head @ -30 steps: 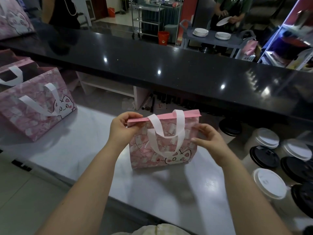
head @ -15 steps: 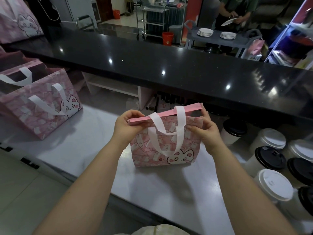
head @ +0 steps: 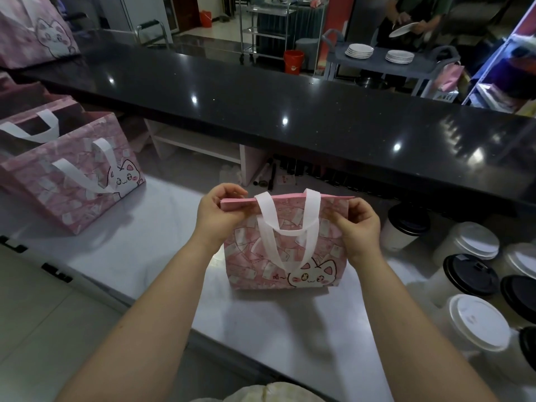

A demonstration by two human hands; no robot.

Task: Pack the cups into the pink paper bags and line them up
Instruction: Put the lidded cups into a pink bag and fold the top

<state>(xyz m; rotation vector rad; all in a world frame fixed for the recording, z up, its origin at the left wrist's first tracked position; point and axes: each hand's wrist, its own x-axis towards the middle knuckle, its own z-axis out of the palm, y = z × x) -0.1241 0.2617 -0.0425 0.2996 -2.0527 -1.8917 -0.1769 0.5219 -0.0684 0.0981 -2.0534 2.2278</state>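
Pink paper bag [head: 285, 242] sits upright on the white counter [head: 145, 245], right in front of the person, and both hands are on its top rim. Left hand [head: 219, 214] is pinching the left corner of the rim, right hand [head: 358, 227] is pinching the right corner, so the mouth is pressed flat and shut along the top, with the white handle [head: 285, 224] flopped over the front.

Compared with a second ago, the right hand has moved up from the bag's side to the rim, and the bag has settled squarely on the counter instead of leaning. To me that reads like this one is being closed up, though I can't see inside, so whether a cup is actually in there I can't tell.

Plenty left to do either way: a bunch of lidded cups [head: 467, 248] are still standing just to the right of the bag, some with black lids and some with white. Over on the left, the other pink bags [head: 72, 181] are already lined up along the counter, well apart from this one, so I'd guess it joins that row next.
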